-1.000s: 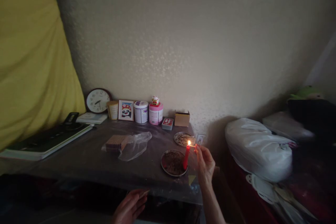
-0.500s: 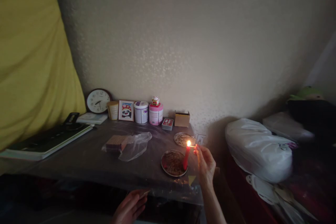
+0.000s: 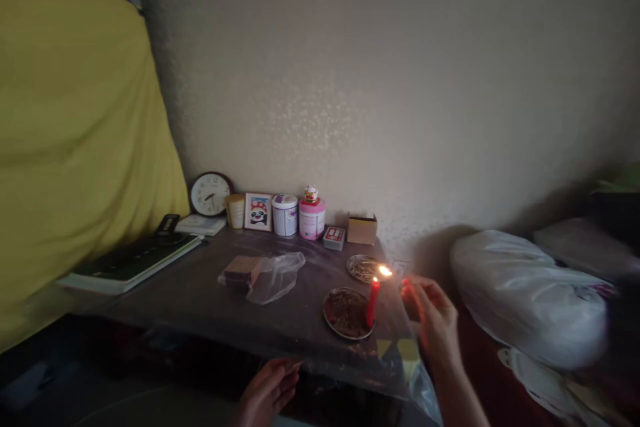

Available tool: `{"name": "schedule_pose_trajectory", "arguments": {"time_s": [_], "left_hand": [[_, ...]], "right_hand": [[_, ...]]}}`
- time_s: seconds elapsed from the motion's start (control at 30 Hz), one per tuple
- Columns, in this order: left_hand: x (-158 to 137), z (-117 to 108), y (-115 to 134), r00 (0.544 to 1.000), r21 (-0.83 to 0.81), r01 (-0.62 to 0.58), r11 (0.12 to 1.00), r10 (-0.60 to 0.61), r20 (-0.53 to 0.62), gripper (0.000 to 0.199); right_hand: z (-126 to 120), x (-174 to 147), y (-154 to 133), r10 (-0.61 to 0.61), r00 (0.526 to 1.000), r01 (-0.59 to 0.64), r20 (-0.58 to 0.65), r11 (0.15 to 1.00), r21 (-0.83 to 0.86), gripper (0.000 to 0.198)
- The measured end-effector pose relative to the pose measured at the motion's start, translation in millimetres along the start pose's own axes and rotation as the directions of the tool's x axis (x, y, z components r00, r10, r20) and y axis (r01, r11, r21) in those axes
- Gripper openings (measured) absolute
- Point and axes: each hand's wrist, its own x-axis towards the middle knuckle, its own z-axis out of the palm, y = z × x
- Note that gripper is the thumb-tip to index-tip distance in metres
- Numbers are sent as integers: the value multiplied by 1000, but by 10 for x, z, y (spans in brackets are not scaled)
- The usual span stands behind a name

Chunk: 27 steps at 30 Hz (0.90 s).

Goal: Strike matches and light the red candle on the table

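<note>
A lit match (image 3: pixel 385 271) is pinched between the fingers of my right hand (image 3: pixel 436 317), its flame just above and right of the red candle (image 3: pixel 373 303). The candle stands slightly tilted at the right rim of a round metal dish (image 3: pixel 334 327). Its tip glows red, and I cannot tell whether the wick burns by itself. Below the table's front edge, my left hand (image 3: pixel 270 388) is closed on a small flat thing that looks like a matchbox (image 3: pixel 294 366), mostly hidden by the fingers.
A second metal dish (image 3: pixel 357 271) with thin sticks lies behind. A brown pack (image 3: pixel 243 271) in clear plastic (image 3: pixel 277 277) sits mid-table. Tins (image 3: pixel 285 217), a panda picture (image 3: pixel 259 212) and a clock (image 3: pixel 211 194) line the wall. White bags (image 3: pixel 525 297) stand right.
My right hand has drawn back to the right, taking the match flame off the candle's tip. The view has turned slightly left; my left hand keeps its hold.
</note>
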Motion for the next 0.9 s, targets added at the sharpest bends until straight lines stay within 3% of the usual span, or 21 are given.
{"name": "schedule_pose_trajectory", "arguments": {"time_s": [0.1, 0.2, 0.37, 0.47, 0.57, 0.67, 0.8, 0.9], "left_hand": [[46, -47, -33, 1000, 18, -19, 1000, 19, 22, 34], [65, -68, -49, 999, 33, -19, 999, 17, 42, 34], [22, -31, -24, 999, 74, -24, 997, 22, 34, 37], [-25, 4, 4, 1000, 43, -16, 999, 15, 27, 39], [-60, 35, 22, 999, 4, 2, 1000, -3, 43, 38], [-69, 54, 34, 998, -3, 22, 1000, -22, 63, 35], [-60, 65, 51, 998, 10, 8, 1000, -9, 67, 31], [-26, 56, 27, 999, 25, -6, 1000, 5, 40, 28]], "right_hand": [[-168, 120, -344, 1, 998, 9, -61, 986, 169, 20], [-348, 224, -543, -40, 999, 41, -12, 926, 374, 16], [-542, 359, -343, -65, 996, 64, -59, 998, -30, 17], [-662, 444, -262, -99, 988, 95, -122, 995, -43, 11], [-754, 506, -268, -136, 986, 133, -100, 991, -30, 24], [-756, 522, -166, -134, 990, 126, -46, 980, -154, 34], [-674, 484, 50, -86, 994, 64, -71, 959, -275, 14], [-667, 467, 92, -25, 998, 12, -60, 979, -202, 18]]}}
